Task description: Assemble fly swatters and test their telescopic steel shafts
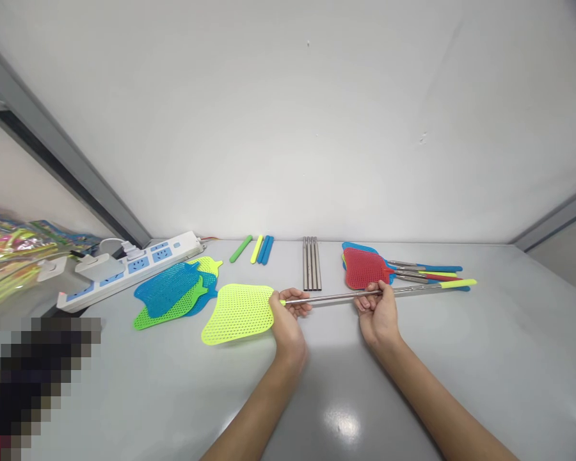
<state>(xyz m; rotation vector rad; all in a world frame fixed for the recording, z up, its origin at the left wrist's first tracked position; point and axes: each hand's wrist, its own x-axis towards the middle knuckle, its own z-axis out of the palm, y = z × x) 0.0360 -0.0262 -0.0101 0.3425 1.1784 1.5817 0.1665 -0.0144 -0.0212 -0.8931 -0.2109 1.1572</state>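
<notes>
Left hand: the left hand (287,315) is closed on the neck of a yellow fly swatter (317,299), just where the mesh head meets the rod, fingers curled under and thumb on top.
Right hand: the right hand (378,310) pinches the same rod further along, fingertips wrapped around the metal.
Swatter look: a neon-yellow perforated head, a thin silver metal rod, and a yellow grip sleeve at the far right end.
Swatter position: it runs nearly level across the grey table (413,384), head left of the left hand, rod bridging both hands, grip well past the right hand.
Behind the right hand: a heap of finished swatters (365,267), red on blue, touching or just behind the rod.
Between the hands, further back: four bare metal rods (312,262); left of them, loose coloured grips (255,249).
Left: spare mesh heads (175,291) and a power strip (129,269).
Hard to tell: whether the swatter rests on the table or is lifted; the lower left corner is pixelated.
</notes>
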